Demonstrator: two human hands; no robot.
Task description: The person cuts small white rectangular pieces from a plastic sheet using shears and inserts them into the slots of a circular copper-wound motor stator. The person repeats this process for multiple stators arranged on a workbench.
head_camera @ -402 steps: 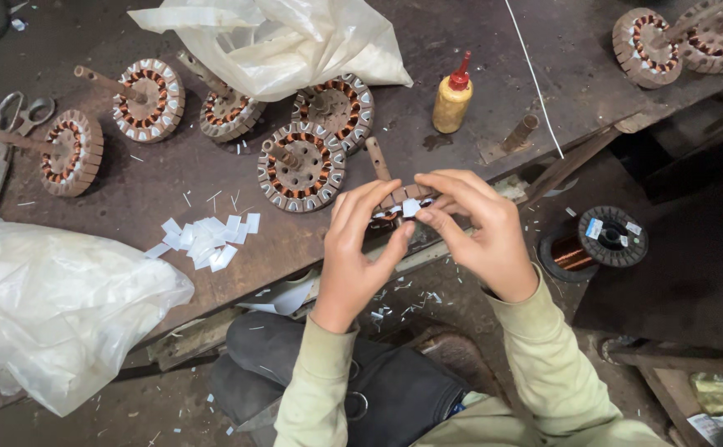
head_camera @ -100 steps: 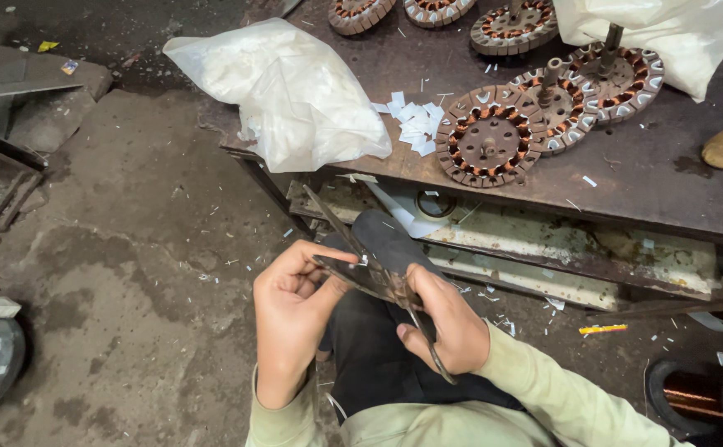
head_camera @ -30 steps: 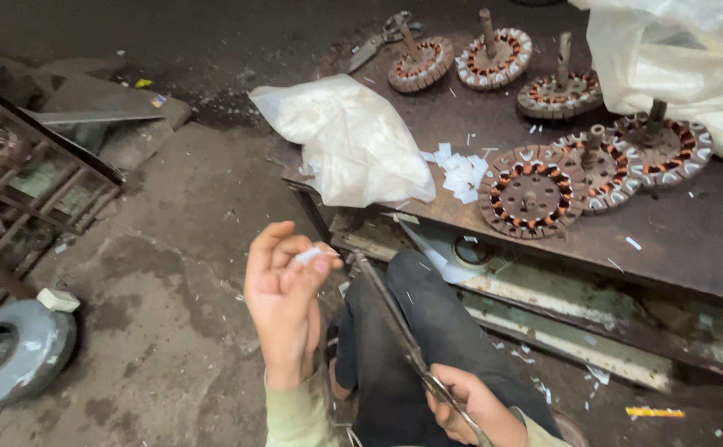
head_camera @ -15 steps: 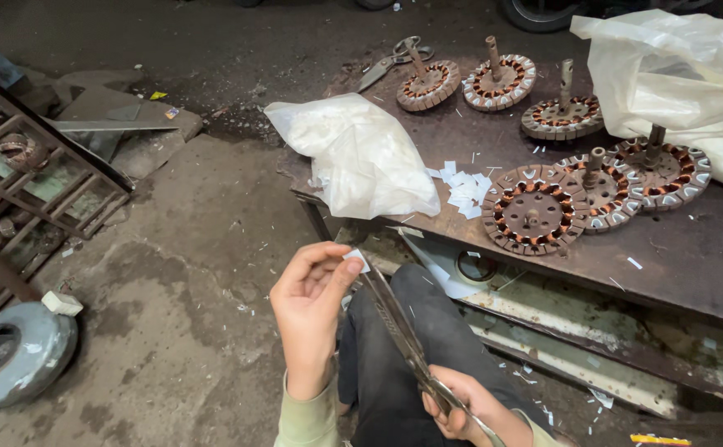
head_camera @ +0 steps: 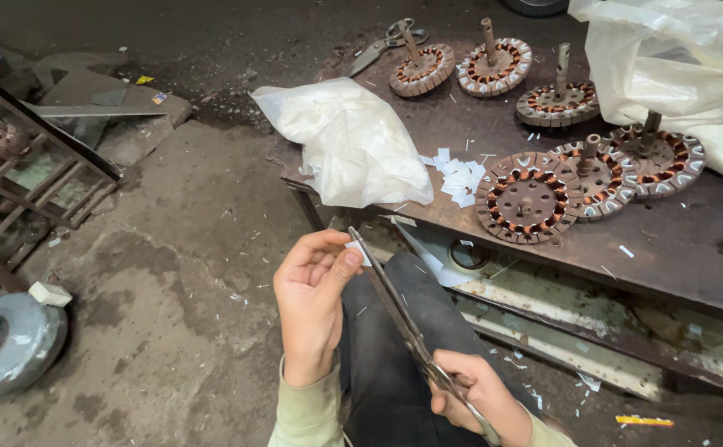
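One small white paper piece (head_camera: 356, 251) sits pinched in the fingertips of the left hand (head_camera: 316, 298), over the dark trousers. The right hand (head_camera: 475, 396) is closed around the handles of long metal scissors (head_camera: 394, 310), whose thin blades touch the paper. Rusty round stators (head_camera: 528, 197) and a crumpled plastic bag (head_camera: 349, 141) lie on the worn bench (head_camera: 692, 248) nearby.

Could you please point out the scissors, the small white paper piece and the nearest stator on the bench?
scissors (head_camera: 394, 310): head view, middle of the long blades.
small white paper piece (head_camera: 355, 247): head view, edge showing beside the left thumb.
nearest stator (head_camera: 528, 197): head view, central hub.
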